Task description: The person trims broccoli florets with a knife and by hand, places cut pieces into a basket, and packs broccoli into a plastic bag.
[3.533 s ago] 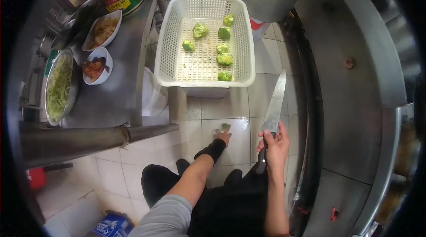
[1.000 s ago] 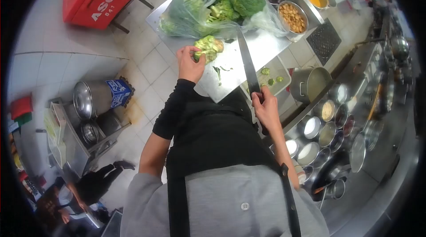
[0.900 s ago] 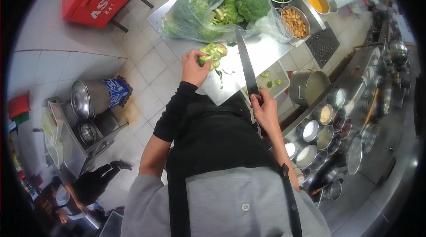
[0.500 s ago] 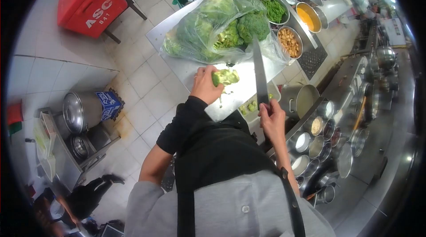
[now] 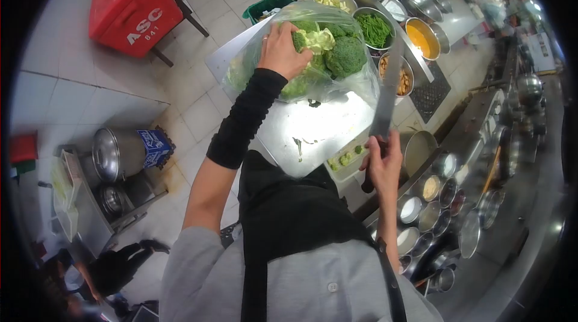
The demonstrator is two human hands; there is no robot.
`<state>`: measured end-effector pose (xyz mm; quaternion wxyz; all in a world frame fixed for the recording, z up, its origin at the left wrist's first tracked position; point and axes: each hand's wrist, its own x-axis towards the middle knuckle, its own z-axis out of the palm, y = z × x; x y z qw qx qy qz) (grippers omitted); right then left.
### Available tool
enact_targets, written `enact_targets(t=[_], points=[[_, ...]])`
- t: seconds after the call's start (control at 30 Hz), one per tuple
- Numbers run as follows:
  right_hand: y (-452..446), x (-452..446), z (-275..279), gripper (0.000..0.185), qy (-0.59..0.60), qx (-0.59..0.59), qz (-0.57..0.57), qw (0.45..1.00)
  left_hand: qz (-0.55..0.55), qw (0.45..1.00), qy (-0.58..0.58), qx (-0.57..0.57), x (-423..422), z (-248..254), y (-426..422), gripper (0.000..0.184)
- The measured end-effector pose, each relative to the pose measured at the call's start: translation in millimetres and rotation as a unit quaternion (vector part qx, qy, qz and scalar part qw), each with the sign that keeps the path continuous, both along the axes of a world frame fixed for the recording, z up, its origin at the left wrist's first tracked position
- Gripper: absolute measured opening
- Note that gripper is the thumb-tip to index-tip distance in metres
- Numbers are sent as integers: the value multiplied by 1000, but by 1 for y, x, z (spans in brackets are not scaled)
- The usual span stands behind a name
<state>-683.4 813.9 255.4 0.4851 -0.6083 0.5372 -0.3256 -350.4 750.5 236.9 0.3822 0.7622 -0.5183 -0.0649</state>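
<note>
My left hand (image 5: 283,50) reaches over the clear plastic bag (image 5: 245,68), fingers curled on a trimmed broccoli piece (image 5: 318,40) whose pale cut stalks face up. Other broccoli heads (image 5: 345,57) lie in the bag beside it. In my right hand (image 5: 384,162) is a large knife (image 5: 388,93), gripped by its dark handle, blade pointing away from me and clear of the board. Green scraps (image 5: 298,147) lie on the bright metal work surface (image 5: 283,126) below the bag. Cut florets (image 5: 345,158) sit in a pale tray (image 5: 344,171) near my right hand.
Bowls of green vegetables (image 5: 373,30), browned cubes (image 5: 403,78) and orange liquid (image 5: 421,37) stand at the back right. A large pot (image 5: 419,150) and several seasoning containers line the right. A red bin (image 5: 135,12) stands far left; a person (image 5: 114,268) is at lower left.
My left hand has moved from the work surface up and away to the bag, carrying the broccoli piece. The knife in my right hand has shifted right, farther from the bag.
</note>
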Motion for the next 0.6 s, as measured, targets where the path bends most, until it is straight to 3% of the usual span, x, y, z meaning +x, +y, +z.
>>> enact_targets(t=[0.03,0.1,0.2,0.43,0.6], points=[[-1,3,-5,31,67,-21,16,997,-5,1000,-7,11,-3,1,0,51],[-1,14,-21,23,132,-171,45,975,-13,999,-20,30,-11,3,2,50],[3,29,-16,12,159,-161,82,971,-31,999,23,21,-17,-3,5,51],[5,30,-18,14,246,-174,151,942,-13,998,-38,-50,-41,-45,33,54],[6,23,-8,15,282,-167,194,925,50,999,2,-9,-39,-46,33,48]])
